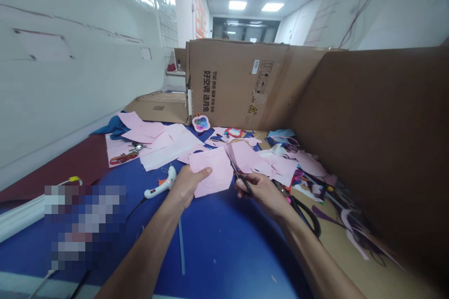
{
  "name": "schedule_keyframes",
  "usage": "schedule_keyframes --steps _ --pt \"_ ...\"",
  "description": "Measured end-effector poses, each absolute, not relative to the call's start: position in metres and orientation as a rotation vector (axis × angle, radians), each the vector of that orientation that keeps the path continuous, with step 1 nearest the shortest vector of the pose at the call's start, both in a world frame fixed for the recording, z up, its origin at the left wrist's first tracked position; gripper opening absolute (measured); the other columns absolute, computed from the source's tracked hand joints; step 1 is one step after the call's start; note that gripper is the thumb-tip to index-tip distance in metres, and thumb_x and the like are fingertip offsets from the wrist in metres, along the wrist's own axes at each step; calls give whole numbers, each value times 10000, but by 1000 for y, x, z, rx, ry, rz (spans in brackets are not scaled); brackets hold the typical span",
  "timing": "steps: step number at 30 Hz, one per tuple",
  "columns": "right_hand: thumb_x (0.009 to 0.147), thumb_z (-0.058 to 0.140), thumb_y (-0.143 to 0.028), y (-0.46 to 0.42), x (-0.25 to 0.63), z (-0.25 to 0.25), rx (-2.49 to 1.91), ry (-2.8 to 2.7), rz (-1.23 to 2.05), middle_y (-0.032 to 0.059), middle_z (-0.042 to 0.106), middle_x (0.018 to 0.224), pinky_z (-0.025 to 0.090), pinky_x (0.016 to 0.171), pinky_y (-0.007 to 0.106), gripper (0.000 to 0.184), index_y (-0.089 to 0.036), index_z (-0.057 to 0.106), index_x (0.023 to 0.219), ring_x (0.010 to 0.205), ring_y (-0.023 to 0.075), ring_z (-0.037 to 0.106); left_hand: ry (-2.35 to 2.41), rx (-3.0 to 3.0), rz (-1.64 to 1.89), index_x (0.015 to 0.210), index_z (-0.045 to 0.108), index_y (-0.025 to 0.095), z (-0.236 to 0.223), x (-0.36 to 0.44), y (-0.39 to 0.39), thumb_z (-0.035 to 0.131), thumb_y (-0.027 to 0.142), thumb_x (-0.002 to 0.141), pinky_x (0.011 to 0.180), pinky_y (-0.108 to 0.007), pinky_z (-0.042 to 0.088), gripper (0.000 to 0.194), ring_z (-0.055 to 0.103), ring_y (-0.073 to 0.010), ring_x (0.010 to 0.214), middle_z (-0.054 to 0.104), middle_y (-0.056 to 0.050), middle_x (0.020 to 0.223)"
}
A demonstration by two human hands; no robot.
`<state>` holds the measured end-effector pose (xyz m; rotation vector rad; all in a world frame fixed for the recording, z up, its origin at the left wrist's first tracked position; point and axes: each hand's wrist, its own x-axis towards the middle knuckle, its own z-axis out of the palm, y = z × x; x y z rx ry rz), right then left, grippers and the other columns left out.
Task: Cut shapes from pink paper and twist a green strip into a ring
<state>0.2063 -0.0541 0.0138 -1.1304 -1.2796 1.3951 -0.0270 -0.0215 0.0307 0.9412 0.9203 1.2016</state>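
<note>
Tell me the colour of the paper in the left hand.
The paper sheet is pale pink, shown best in the head view.

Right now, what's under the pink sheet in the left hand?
Blue mat shows around the lower edge of the pink sheet in the left hand. The patch directly beneath the sheet is covered, so whether anything lies there can't be seen.
</note>
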Motion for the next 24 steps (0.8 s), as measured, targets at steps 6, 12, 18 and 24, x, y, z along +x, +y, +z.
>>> schedule_keyframes --steps 6,12,18,24 --pt "684 924 -574 -57 205 19 -1137 -1269 1396 36 706 810 404 609 277 521 -153 803 966 635 137 614 931 944 1195 1088 811 107 35 -29 -22 988 353 591 1007 -493 580 582 764 -360 1077 825 -174 1061" --pt "658 941 -557 -59 205 23 -1151 -1254 1413 31 712 812 418 623 279 532 -148 807 971 631 135 623 922 981 1168 1115 803 104 36 -35 -19 982 359 605 980 -504 588 598 783 -350 989 831 -161 994" --pt "651 953 -514 -59 207 24 -1146 -1264 1437 28 719 811 425 623 274 539 -147 813 1021 625 131 623 964 1059 1141 1046 807 109 33 -42 -16 976 402 615 970 -492 589 548 783 -336 969 830 -159 1004" --pt "621 960 -523 -61 206 27 -1156 -1257 1450 23 718 802 435 621 279 590 -145 812 1049 615 130 612 982 1098 1131 1046 810 125 34 -46 -14 966 394 627 926 -464 601 521 774 -331 999 829 -154 1023"
